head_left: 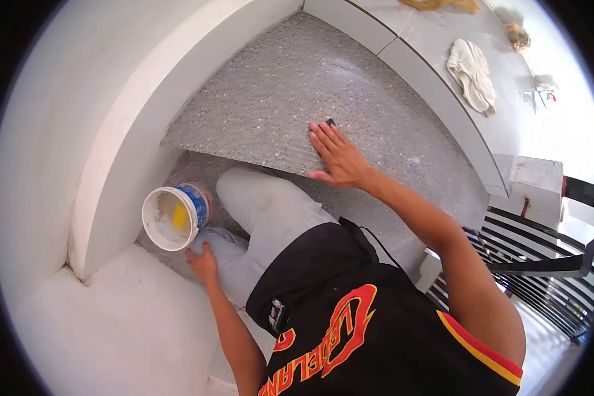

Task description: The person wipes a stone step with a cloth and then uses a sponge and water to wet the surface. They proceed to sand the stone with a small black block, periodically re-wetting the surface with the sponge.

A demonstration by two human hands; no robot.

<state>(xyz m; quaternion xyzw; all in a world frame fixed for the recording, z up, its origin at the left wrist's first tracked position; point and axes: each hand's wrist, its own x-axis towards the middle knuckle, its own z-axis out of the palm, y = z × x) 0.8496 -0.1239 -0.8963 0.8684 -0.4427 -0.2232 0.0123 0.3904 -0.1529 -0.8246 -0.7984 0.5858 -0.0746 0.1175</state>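
Observation:
My right hand (pixel 337 157) lies nearly flat on a speckled grey terrazzo step (pixel 264 99), fingers stretched forward over a small dark pad (pixel 330 123). Only the pad's edges show beyond the fingers; the palm covers the rest. Down at the left, my left hand (pixel 203 264) rests against my grey trouser leg (pixel 226 254), thumb and fingers apart, with nothing visible in it. Just above that hand stands a white bucket (pixel 167 245) with a blue label, tilted toward me in this view. Inside it is a yellow block (pixel 179 216), and the inner wall is smeared whitish.
A white wall with a raised skirting (pixel 122 132) curves along the left. At the upper right, a white cloth (pixel 472 76) lies on a pale tiled ledge (pixel 435 39). Black metal railings (pixel 528 237) and a white post (pixel 536 178) stand at the right.

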